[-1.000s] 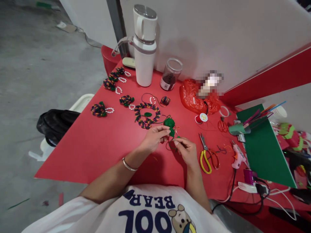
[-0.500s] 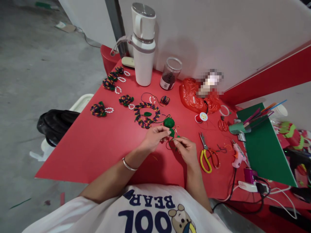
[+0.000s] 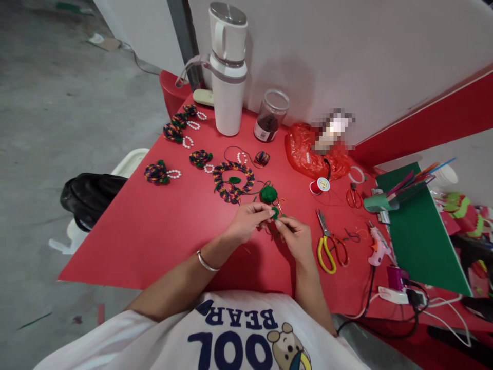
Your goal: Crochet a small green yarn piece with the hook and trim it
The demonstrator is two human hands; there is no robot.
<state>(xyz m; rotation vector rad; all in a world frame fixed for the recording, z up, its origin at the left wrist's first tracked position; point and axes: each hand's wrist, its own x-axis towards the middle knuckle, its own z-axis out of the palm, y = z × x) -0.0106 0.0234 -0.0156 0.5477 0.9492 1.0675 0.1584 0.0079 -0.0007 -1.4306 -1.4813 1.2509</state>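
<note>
Between my fingertips is a small green crocheted piece (image 3: pixel 275 213). My left hand (image 3: pixel 249 221) pinches it from the left. Close against it, my right hand (image 3: pixel 295 235) is closed, with thumb and finger together at the piece's lower edge; whether they grip yarn or a thin tool is too small to tell. A green yarn ball (image 3: pixel 268 193) lies just beyond my hands, and dark yarn trails near it. To the left of that ball rests a multicoloured crocheted ring (image 3: pixel 218 180) with a green leaf-shaped piece (image 3: pixel 234 180) inside.
Several multicoloured yarn flowers with white bead loops (image 3: pixel 157 172) lie at left. Yellow-and-red-handled scissors (image 3: pixel 326 246), a red thread spool (image 3: pixel 316 187) and a pink glue gun (image 3: pixel 379 247) are at right. A white tumbler (image 3: pixel 228 103), a jar (image 3: pixel 270 117) and a red plastic bag (image 3: pixel 302 151) stand along the wall.
My left fingers and the green piece have shifted very slightly to the right, nearer my right fingertips. The other objects on the table stay in place.
</note>
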